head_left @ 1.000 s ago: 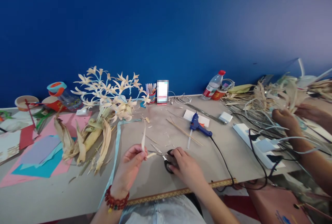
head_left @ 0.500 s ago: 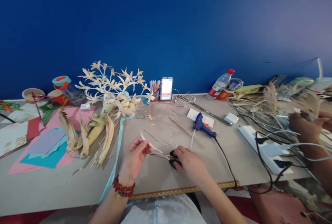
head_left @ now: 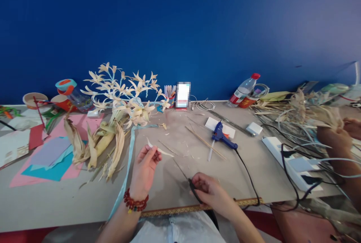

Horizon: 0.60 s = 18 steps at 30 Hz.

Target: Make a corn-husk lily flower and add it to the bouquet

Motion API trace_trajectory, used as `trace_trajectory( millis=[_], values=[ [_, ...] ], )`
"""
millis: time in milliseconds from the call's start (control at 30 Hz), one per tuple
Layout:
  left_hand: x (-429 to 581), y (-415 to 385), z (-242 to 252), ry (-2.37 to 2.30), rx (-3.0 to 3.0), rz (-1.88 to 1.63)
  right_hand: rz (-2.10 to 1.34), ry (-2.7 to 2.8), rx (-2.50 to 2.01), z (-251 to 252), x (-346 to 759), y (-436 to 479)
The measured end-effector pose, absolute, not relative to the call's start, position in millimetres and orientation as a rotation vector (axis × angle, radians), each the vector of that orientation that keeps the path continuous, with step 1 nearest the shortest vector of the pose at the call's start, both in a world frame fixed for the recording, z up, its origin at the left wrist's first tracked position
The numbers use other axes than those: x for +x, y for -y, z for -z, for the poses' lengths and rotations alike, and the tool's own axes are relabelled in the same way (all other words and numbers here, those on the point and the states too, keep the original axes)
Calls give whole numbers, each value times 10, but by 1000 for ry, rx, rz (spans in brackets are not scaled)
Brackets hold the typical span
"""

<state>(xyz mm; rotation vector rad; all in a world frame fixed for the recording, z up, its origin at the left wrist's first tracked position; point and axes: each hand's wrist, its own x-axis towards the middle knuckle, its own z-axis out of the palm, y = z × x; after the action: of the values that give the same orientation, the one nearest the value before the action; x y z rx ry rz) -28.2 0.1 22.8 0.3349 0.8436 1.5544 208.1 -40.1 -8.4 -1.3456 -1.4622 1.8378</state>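
Note:
Between the thumb and fingers of my left hand point(head_left: 147, 162) is a narrow, pale strip of corn husk point(head_left: 167, 153), its two ends sticking out on either side. My right hand point(head_left: 208, 189) is closed round the black handles of a pair of scissors point(head_left: 193, 189). The scissors are turned edge-on, with thin blades pointing up and left, a little below the strip and apart from it. Beyond my left hand stands a spray of husk flowers point(head_left: 138, 111) on pale blue stems. Dried corn husks point(head_left: 115, 153) lie to the left.
A blue glue gun point(head_left: 222, 136) with its cord rests right of centre, beside thin sticks point(head_left: 204, 141). Further right are a white power strip point(head_left: 284, 166) and another person's hands point(head_left: 329, 139) holding dried fibres. Coloured paper point(head_left: 49, 164) is at left; a bottle point(head_left: 243, 89) stands behind.
The scissors have drawn back from the strip towards me and turned from flat to edge-on. My left hand has risen slightly with the strip. The view has shifted a little.

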Motion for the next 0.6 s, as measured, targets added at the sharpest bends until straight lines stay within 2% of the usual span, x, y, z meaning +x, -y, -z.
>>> trace_trajectory(
  millis=[300,600],
  values=[
    [-5,10,-231,-840,388,-1502,-1941,1187,-1022,78,1742,473],
    [121,0,-251,-841,448,-1451,-1869,1106,-1023,123,1730,436]
  ],
)
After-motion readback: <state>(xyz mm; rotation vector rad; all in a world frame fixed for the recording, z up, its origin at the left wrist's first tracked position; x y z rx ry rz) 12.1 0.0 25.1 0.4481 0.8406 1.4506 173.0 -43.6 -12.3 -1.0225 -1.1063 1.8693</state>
